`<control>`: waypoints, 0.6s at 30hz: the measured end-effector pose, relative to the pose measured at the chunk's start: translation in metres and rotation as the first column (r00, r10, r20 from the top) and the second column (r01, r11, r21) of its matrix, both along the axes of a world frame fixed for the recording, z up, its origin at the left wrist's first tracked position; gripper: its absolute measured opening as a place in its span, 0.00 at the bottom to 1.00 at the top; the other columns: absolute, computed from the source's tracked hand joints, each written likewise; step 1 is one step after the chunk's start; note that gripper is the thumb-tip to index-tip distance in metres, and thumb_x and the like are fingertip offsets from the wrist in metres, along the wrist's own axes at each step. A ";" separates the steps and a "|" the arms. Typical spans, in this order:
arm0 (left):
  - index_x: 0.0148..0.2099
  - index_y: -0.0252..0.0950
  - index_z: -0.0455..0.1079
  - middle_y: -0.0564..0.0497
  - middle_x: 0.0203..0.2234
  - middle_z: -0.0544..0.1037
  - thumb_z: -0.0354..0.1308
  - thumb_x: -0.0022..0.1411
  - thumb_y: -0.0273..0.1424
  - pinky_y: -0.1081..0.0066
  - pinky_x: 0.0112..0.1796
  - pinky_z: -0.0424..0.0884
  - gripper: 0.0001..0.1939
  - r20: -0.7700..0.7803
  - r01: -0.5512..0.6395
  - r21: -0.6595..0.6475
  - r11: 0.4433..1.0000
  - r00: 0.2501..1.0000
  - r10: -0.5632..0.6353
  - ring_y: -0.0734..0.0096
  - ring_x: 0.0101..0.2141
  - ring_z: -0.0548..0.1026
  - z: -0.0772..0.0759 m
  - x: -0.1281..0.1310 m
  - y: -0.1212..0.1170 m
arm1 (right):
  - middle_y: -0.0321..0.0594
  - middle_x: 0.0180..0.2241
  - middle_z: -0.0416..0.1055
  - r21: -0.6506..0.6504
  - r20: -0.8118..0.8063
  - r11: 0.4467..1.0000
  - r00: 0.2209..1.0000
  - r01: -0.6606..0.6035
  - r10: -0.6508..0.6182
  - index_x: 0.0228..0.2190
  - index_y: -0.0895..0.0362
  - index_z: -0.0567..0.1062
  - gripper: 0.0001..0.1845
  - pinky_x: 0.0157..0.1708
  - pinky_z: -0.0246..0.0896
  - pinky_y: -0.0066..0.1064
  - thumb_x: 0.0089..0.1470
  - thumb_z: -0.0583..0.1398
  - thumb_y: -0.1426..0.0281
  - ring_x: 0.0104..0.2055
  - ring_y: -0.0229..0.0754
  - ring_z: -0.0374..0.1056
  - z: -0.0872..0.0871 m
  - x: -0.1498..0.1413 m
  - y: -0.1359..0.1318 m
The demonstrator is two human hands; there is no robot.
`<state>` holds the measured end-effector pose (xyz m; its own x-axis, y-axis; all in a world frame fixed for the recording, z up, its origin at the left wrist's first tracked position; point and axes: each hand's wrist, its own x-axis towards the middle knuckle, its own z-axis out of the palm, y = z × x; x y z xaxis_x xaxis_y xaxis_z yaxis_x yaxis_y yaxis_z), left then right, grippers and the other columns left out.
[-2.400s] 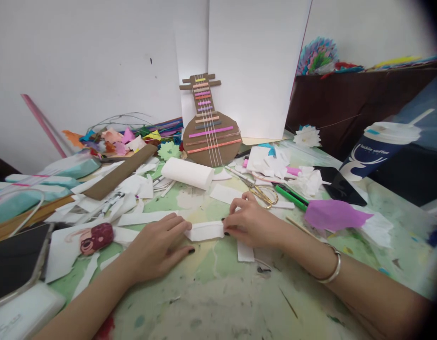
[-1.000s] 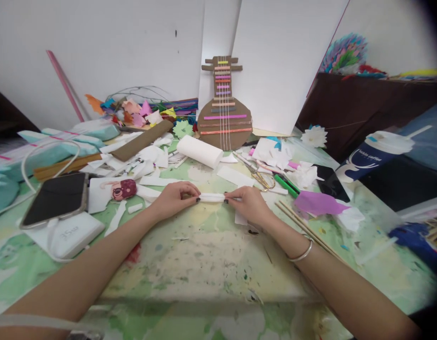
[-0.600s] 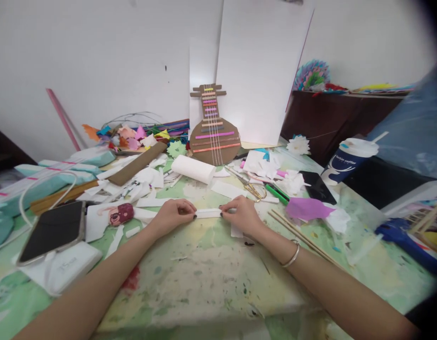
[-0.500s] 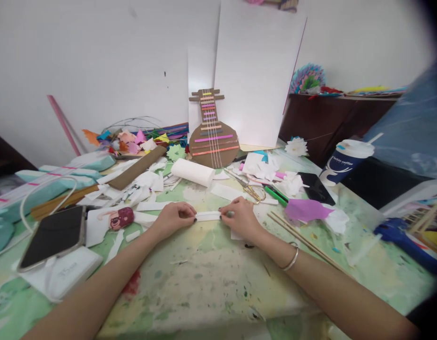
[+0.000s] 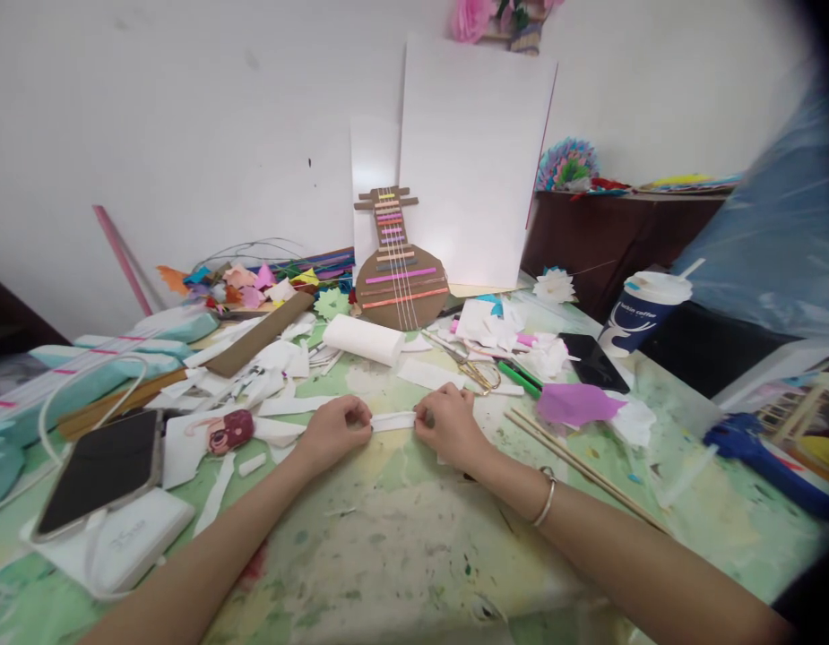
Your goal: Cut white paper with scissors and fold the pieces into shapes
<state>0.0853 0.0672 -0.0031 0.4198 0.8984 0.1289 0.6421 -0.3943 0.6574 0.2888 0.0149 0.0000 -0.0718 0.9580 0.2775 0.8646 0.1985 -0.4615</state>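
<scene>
A narrow folded strip of white paper (image 5: 392,421) stretches between my hands, low over the green stained tabletop. My left hand (image 5: 337,425) pinches its left end between thumb and fingers. At the right end, my right hand (image 5: 451,423) grips it the same way, fingers curled in. The fingers hide both ends of the strip. Behind it lie a roll of white paper (image 5: 364,339) and a flat white paper piece (image 5: 431,374). Gold-handled scissors (image 5: 479,374) rest just beyond my right hand.
A cardboard lute model (image 5: 401,285) leans against white boards (image 5: 478,161). At left are a phone (image 5: 101,470) on a white box (image 5: 118,546) and paper scraps. To the right are wooden sticks (image 5: 582,466), purple paper (image 5: 579,403), a coffee cup (image 5: 646,313) and a blue glue gun (image 5: 767,457).
The camera view has tilted up slightly and shifted. Both hands keep their pinch on the paper strip, with little visible movement.
</scene>
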 end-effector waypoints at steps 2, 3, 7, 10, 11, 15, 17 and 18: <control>0.32 0.37 0.67 0.55 0.26 0.73 0.55 0.45 0.28 0.71 0.32 0.65 0.08 0.003 -0.002 0.012 1.000 1.000 0.002 0.69 0.29 0.69 0.001 -0.001 -0.001 | 0.36 0.30 0.73 -0.010 -0.031 1.000 0.999 -0.007 0.007 0.28 0.55 0.74 0.06 0.40 0.40 0.36 0.45 0.59 0.75 0.41 0.42 0.58 -0.002 0.003 0.001; 0.36 0.37 0.68 0.55 0.28 0.73 0.54 0.46 0.27 0.71 0.32 0.65 0.11 0.012 0.007 0.015 1.000 1.000 -0.007 0.69 0.29 0.69 0.001 -0.001 -0.002 | 0.36 0.32 0.74 -0.007 -0.043 1.000 0.999 -0.020 0.020 0.31 0.54 0.75 0.09 0.40 0.40 0.36 0.45 0.60 0.75 0.41 0.43 0.58 -0.003 0.004 0.002; 0.47 0.40 0.71 0.52 0.32 0.74 0.51 0.51 0.27 0.70 0.36 0.65 0.20 -0.004 0.075 0.040 0.996 0.997 -0.075 0.69 0.32 0.69 0.002 -0.003 -0.005 | 0.37 0.40 0.74 0.071 0.013 0.988 0.991 -0.135 0.134 0.37 0.50 0.76 0.14 0.41 0.40 0.38 0.48 0.59 0.76 0.46 0.45 0.55 -0.008 0.009 0.004; 0.43 0.41 0.75 0.50 0.33 0.73 0.52 0.55 0.31 0.67 0.38 0.64 0.15 -0.051 0.095 0.161 0.982 0.995 -0.088 0.66 0.35 0.68 -0.003 -0.002 -0.006 | 0.37 0.44 0.73 0.113 0.155 0.960 0.959 -0.255 0.236 0.33 0.51 0.77 0.12 0.41 0.39 0.39 0.50 0.57 0.78 0.47 0.46 0.54 -0.008 0.010 0.004; 0.41 0.41 0.76 0.49 0.32 0.73 0.52 0.56 0.32 0.67 0.38 0.64 0.14 -0.063 0.098 0.204 0.974 0.994 -0.087 0.65 0.36 0.68 -0.005 -0.002 -0.006 | 0.36 0.44 0.73 0.116 0.196 0.950 0.945 -0.289 0.263 0.33 0.52 0.77 0.12 0.41 0.39 0.39 0.51 0.56 0.78 0.48 0.46 0.54 -0.007 0.010 0.003; 0.40 0.41 0.77 0.48 0.31 0.72 0.52 0.57 0.29 0.67 0.37 0.65 0.12 -0.093 0.130 0.352 0.927 0.990 -0.103 0.66 0.35 0.68 -0.012 0.000 -0.005 | 0.37 0.40 0.75 0.119 0.272 0.928 0.911 -0.352 0.311 0.32 0.52 0.77 0.12 0.42 0.41 0.39 0.54 0.55 0.77 0.48 0.46 0.55 0.000 0.013 0.002; 0.42 0.41 0.76 0.48 0.31 0.72 0.52 0.58 0.26 0.67 0.36 0.65 0.14 -0.106 0.184 0.422 0.888 0.982 -0.153 0.66 0.34 0.67 -0.012 0.001 -0.004 | 0.38 0.37 0.75 0.116 0.293 0.915 0.893 -0.387 0.341 0.33 0.53 0.76 0.12 0.43 0.43 0.39 0.55 0.54 0.77 0.48 0.45 0.57 0.002 0.016 0.003; 0.43 0.42 0.75 0.48 0.31 0.72 0.51 0.58 0.25 0.66 0.37 0.65 0.15 -0.116 0.224 0.450 0.864 0.975 -0.192 0.66 0.34 0.67 -0.012 0.002 -0.004 | 0.38 0.36 0.76 0.117 0.301 0.902 0.881 -0.415 0.366 0.33 0.54 0.76 0.12 0.44 0.44 0.39 0.55 0.54 0.76 0.47 0.44 0.58 0.002 0.017 0.005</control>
<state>0.0875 0.0637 -0.0150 0.6120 0.6362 0.4698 0.5469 -0.7695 0.3297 0.3062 0.0195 0.0024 -0.5241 0.7749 0.3534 0.7848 0.6005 -0.1530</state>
